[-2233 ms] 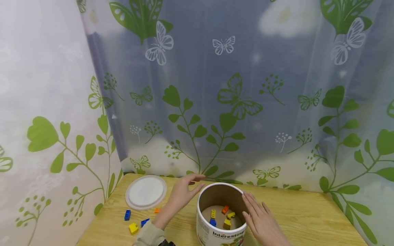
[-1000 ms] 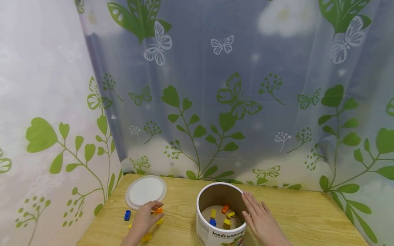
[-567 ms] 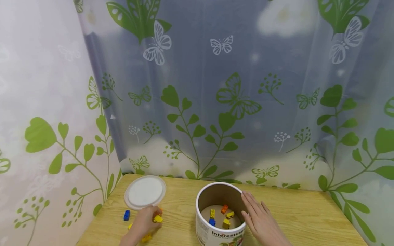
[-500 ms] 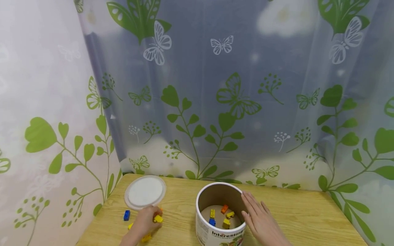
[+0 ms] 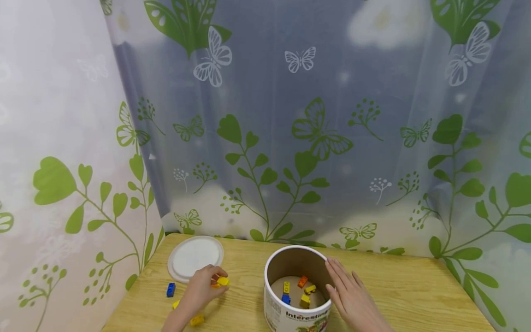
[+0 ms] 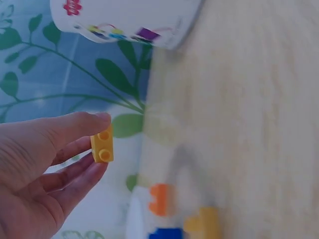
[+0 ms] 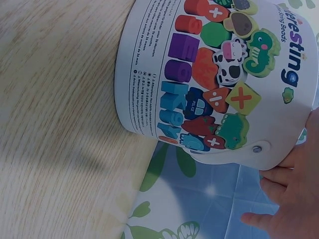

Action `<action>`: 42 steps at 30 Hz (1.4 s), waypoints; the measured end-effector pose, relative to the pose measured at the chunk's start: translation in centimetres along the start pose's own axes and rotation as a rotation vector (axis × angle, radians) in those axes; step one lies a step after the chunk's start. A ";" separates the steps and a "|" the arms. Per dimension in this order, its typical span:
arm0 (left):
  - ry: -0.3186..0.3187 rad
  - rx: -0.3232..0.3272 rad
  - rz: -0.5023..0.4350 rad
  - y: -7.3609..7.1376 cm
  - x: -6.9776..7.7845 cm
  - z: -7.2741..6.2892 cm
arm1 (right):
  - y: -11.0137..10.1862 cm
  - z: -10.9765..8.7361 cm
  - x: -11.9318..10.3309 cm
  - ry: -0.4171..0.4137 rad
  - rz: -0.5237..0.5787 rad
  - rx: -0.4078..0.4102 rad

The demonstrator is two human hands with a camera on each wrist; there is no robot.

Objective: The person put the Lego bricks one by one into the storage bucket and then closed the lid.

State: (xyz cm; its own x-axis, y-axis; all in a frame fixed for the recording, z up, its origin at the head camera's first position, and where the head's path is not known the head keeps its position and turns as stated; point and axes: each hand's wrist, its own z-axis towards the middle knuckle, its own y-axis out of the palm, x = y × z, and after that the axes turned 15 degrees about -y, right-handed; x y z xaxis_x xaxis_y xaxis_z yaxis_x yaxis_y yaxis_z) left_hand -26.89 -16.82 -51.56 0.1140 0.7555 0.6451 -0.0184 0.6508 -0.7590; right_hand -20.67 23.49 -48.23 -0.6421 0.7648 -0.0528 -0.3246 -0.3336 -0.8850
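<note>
My left hand pinches a yellow toy brick between thumb and fingertips, raised over the table left of the bucket. Two studs of that brick face the left wrist camera. My right hand lies with straight fingers against the right side of the bucket's rim. The white printed bucket stands upright without its lid. On its floor are several bricks: an orange one, a blue one and some yellow ones, such as the yellow brick nearest the front.
A round white lid lies at the table's back left. Loose on the wood are a blue brick, a yellow brick and an orange brick. A patterned curtain hangs behind the table.
My left hand has moved from beside the bucket to the loose bricks, taken hold of a yellow brick and lifted it slightly. The right hand has stayed at the rim.
</note>
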 end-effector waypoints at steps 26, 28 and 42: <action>0.191 0.204 -0.173 -0.9 8.9 1.6 | -0.3 0.0 -0.1 0.028 0.028 -0.033; 0.208 0.206 -0.181 -0.7 9.5 1.8 | -0.3 0.0 -0.1 0.027 0.029 -0.028; 0.328 0.182 -0.203 1.0 13.2 2.9 | -0.3 0.1 0.0 0.020 0.021 -0.028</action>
State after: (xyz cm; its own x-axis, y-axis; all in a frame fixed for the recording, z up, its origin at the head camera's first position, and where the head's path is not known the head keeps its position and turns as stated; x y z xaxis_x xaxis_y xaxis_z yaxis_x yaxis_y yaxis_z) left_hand -28.32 -5.93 -43.55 0.4424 0.5659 0.6957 -0.1343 0.8089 -0.5725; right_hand -20.61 23.51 -47.96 -0.6342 0.7690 -0.0803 -0.2915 -0.3339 -0.8964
